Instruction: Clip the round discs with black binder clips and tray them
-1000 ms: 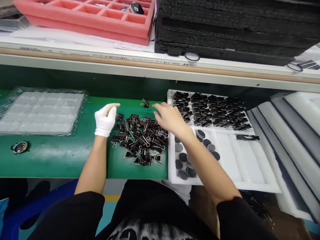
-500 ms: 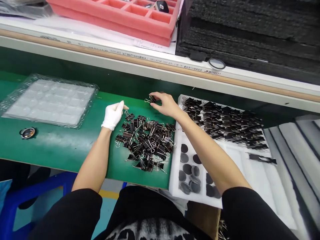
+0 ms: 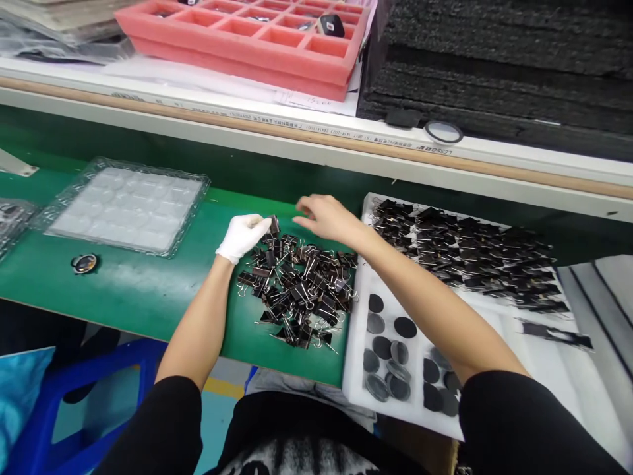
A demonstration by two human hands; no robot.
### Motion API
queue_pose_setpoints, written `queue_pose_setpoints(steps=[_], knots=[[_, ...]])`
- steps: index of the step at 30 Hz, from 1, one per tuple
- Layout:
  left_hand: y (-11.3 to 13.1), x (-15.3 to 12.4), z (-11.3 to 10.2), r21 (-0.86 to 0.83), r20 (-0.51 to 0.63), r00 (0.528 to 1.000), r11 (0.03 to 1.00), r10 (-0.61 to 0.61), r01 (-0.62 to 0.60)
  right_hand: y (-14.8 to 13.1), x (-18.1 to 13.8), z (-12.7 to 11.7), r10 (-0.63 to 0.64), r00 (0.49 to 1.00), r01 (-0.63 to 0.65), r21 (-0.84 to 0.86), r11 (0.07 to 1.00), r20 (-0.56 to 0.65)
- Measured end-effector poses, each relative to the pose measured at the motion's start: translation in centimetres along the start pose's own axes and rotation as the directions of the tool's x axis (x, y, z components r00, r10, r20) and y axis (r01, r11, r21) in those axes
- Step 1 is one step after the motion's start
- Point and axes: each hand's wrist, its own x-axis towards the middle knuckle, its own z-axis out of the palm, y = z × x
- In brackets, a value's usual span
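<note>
1. Both hands have changed since half a second ago: my gloved left hand (image 3: 242, 239) now has a black clip (image 3: 273, 226) at its fingertips, and the lone clip that showed at the fingertips of my right hand (image 3: 330, 219) is out of sight.
2. With the left, I pinch that clip between thumb and finger, at the far left edge of the clip pile (image 3: 301, 290).
3. On the right, my bare fingers are half curled with the thumb apart from them, beyond the far side of the pile; I cannot tell whether a clip is tucked inside.
4. Loose clips lie tangled on the green table (image 3: 163, 290), between my forearms, silver handles pointing every way.
5. Just right of them sits a white foam tray (image 3: 352, 369); rows of clips (image 3: 459, 247) fill its far part, and dark round discs (image 3: 405, 327) lie in its near left part, some overlapping.
6. My right forearm crosses above that tray.
7. Well to the left lie a clear plastic tray (image 3: 123, 208) and, nearer me, a small round piece (image 3: 85, 264).
8. On the far shelf (image 3: 222, 122), a red foam tray (image 3: 237, 56) rests left of a black foam stack (image 3: 494, 79).
</note>
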Motion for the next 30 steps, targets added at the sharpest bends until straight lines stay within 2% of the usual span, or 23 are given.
queue_pose_setpoints(steps=[1, 2, 4, 5, 8, 10, 11, 13, 15, 17, 20, 23, 27, 30], knots=[[0.2, -0.1, 0.0, 0.037, 0.001, 1.0, 0.999, 0.006, -0.006, 0.8, -0.3, 0.0, 0.136, 0.984, -0.136, -0.006, 0.991, 0.118], [0.3, -0.1, -0.1, 0.063, 0.008, 1.0, 0.998, 0.018, -0.018, 1.5, -0.6, 0.2, 0.244, 0.937, -0.246, -0.022, 0.969, 0.251], [0.5, -0.1, -0.3, 0.052, 0.032, 0.999, 0.998, 0.026, -0.027, 2.6, -1.1, 1.0, 0.329, 0.835, -0.361, -0.011, 0.932, 0.441], [0.5, -0.1, -0.4, 0.016, 0.034, 0.999, 1.0, 0.015, -0.016, 3.0, -1.3, 1.5, 0.324, 0.82, -0.383, 0.032, 0.923, 0.472], [0.3, 0.2, -0.6, -0.072, -0.068, 0.998, 0.997, -0.005, 0.0, 3.9, -1.7, 2.8, 0.295, 0.866, -0.415, 0.251, 0.874, 0.405], [0.1, 0.4, -0.7, -0.048, -0.14, 0.988, 0.996, 0.063, -0.071, 4.2, -1.9, 3.3, 0.284, 0.872, -0.438, 0.377, 0.816, 0.399], [0.0, 0.4, -0.6, -0.019, -0.14, 0.985, 0.994, 0.101, -0.105, 4.4, -2.0, 3.4, 0.277, 0.868, -0.449, 0.416, 0.791, 0.411], [-0.1, 0.4, -0.5, 0.036, -0.057, 0.989, 0.991, 0.133, -0.131, 4.5, -2.1, 3.5, 0.282, 0.856, -0.47, 0.427, 0.772, 0.434], [-0.1, 0.3, -0.4, 0.072, 0.033, 0.994, 0.992, 0.102, -0.104, 4.4, -2.1, 3.5, 0.31, 0.848, -0.483, 0.385, 0.786, 0.431], [-0.1, 0.0, -0.5, 0.085, 0.07, 0.995, 0.993, 0.074, -0.08, 4.1, -2.1, 3.5, 0.328, 0.849, -0.482, 0.355, 0.801, 0.414], [0.1, -0.2, -0.9, 0.039, 0.055, 0.997, 0.998, 0.047, -0.05, 3.6, -2.3, 3.3, 0.313, 0.864, -0.464, 0.385, 0.798, 0.394], [0.5, -0.4, -1.3, 0.02, -0.028, 0.998, 0.998, 0.053, -0.053, 3.3, -2.9, 2.9, 0.301, 0.882, -0.448, 0.45, 0.772, 0.362], [1.8, -0.8, -1.4, 0.033, -0.117, 0.991, 0.998, 0.057, -0.054, 3.5, -3.8, 2.5, 0.344, 0.904, -0.427, 0.567, 0.705, 0.253], [3.5, -1.4, -1.0, 0.031, -0.115, 0.99, 0.997, 0.079, -0.076, 3.8, -4.5, 1.8, 0.4, 0.914, -0.347, 0.648, 0.678, 0.071]])
